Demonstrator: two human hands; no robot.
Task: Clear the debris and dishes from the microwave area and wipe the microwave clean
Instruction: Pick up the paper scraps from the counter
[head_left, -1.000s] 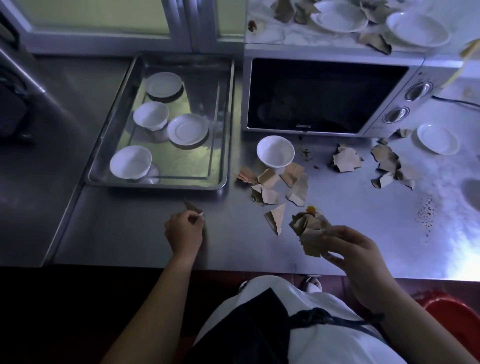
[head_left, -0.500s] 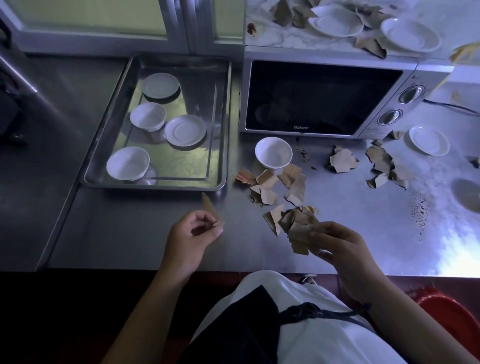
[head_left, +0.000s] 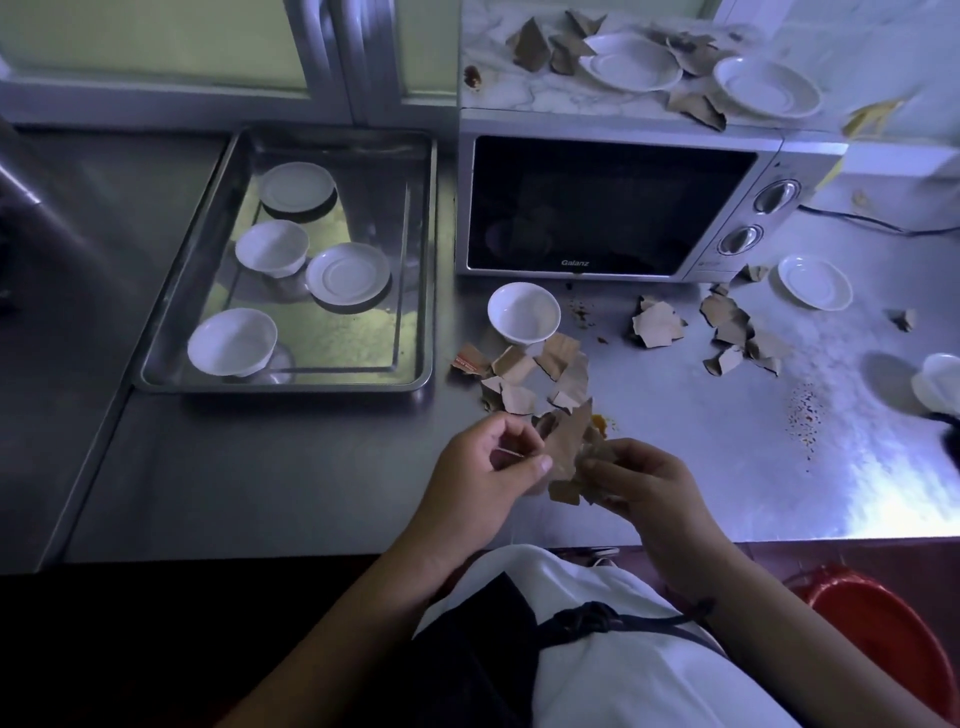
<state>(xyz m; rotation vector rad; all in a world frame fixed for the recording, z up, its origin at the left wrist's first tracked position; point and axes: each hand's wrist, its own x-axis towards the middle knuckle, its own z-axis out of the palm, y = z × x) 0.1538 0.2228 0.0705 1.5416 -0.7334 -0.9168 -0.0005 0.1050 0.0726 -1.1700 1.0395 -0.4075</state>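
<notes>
My right hand (head_left: 631, 480) grips a bunch of torn brown paper scraps (head_left: 569, 449) above the steel counter's front edge. Beside it, my left hand (head_left: 485, 467) pinches one scrap against that bunch. More brown scraps (head_left: 535, 371) lie loose in front of a white bowl (head_left: 523, 313), and another scattering of scraps (head_left: 732, 332) sits further right. The silver microwave (head_left: 613, 205) stands behind, door closed. On its marble-patterned top lie two white plates (head_left: 636, 65) among paper pieces (head_left: 693, 106).
A steel tray (head_left: 415, 260) at the left holds several white bowls and saucers. A saucer (head_left: 814, 282) and a white dish (head_left: 940, 382) sit at the right, with brown crumbs (head_left: 802, 415) between. A red bin (head_left: 883, 634) stands below the counter's right end.
My left hand lifted one scrap off the counter and carried it right to the bunch held by my right hand. Both hands now meet over the front edge.
</notes>
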